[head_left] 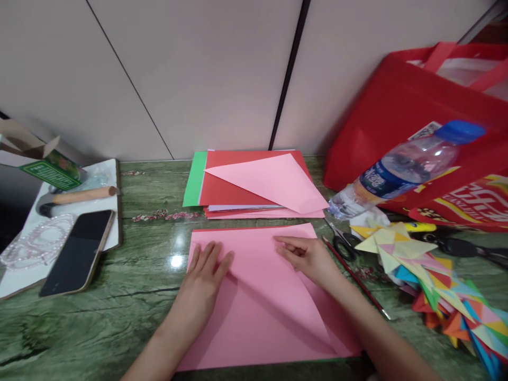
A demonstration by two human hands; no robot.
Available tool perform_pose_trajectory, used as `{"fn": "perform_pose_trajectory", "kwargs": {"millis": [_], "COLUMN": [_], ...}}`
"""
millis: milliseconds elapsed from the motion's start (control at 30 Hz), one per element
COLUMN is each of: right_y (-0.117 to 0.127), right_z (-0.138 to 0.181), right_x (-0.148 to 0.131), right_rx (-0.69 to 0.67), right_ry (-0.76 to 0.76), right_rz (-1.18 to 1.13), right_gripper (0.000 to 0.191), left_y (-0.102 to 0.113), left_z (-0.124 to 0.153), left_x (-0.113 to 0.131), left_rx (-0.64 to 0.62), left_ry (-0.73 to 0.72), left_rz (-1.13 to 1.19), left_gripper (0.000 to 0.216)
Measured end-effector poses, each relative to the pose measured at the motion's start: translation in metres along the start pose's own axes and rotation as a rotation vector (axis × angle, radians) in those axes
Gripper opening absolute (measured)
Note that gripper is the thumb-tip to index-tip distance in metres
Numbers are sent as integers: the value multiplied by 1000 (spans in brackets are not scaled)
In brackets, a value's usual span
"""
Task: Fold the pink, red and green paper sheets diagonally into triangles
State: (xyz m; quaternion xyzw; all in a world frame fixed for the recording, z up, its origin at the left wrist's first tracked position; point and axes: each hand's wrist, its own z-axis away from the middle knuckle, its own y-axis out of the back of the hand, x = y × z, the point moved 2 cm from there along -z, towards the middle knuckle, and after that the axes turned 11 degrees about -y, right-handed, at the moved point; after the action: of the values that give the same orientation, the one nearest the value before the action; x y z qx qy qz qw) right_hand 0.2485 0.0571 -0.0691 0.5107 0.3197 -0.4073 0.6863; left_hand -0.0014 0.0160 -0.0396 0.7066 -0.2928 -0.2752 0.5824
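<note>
A sheet of pink paper [254,317] lies in front of me on a stack of similar sheets, with a red edge peeking out at the top. My left hand [204,280] rests flat on its upper left part, fingers a little spread. Near the upper right, my right hand [307,256] is closed in a pinch on the pink paper. The sheet's right side bows up in a curved edge below that hand, showing more pink paper [333,317] underneath. A soft diagonal shadow or crease runs across the sheet.
Behind lie coloured sheets [238,185] topped by a folded pink piece [273,182]. At right are scissors [343,243], a pencil [357,278], folded paper shapes [444,286], a bottle [400,169] and a red bag [397,100]. At left are a phone [77,254], a hammer [79,197] and a box [55,164].
</note>
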Motion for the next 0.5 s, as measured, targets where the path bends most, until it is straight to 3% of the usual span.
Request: {"fn": "perform_pose_trajectory", "kwargs": {"millis": [500], "right_y": [1], "right_z": [-1], "right_x": [-2], "right_rx": [12], "right_ry": [33], "right_rz": [89], "right_gripper": [44], "left_y": [-3], "left_z": [1], "left_x": [-1], "left_rx": [-36], "left_ry": [-8], "left_rz": [-20], "left_gripper": [56]}}
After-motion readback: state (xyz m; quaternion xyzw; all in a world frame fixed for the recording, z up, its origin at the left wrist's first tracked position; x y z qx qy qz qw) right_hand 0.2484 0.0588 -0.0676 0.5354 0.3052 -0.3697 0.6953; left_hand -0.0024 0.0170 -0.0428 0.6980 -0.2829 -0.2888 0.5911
